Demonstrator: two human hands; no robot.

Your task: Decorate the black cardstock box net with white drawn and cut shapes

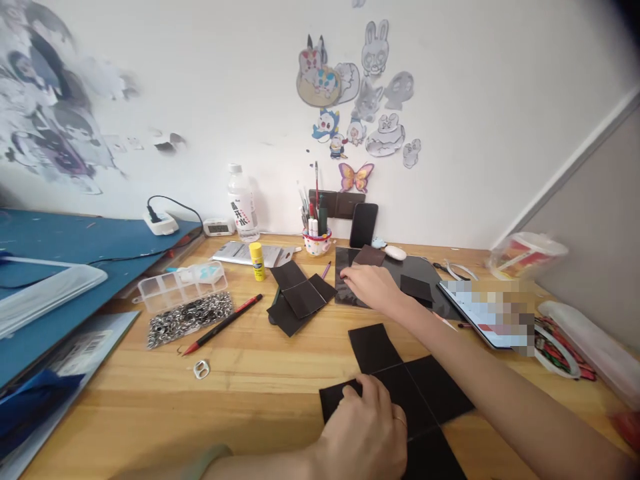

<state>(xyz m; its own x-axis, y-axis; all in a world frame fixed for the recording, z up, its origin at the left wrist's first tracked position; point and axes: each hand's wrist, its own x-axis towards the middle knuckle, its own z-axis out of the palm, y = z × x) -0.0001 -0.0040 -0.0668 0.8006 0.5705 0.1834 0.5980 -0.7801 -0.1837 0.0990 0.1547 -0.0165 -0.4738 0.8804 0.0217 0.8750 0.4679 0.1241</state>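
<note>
A black cross-shaped piece of card [407, 393] with creased panels lies flat near the front of the desk. My left hand [367, 427] rests on its left panel, with curled fingers against the card. My right hand [373, 287] stretches across to the left part of a dark flat sheet [345, 293]. Its fingers are drawn together, and whatever may be in them is hidden. Left of that hand lies a second creased black card piece [300, 293]. A purple pen [326, 269] lies beside it, close to my right fingertips.
On the left stand a glue stick [257, 261] and a divided box of metal rings [190, 319], near a red-black pencil [223, 325] and a pull tab [201, 369]. A pen cup [317, 241] and phone [363, 225] are behind; a tablet [480, 313] is right.
</note>
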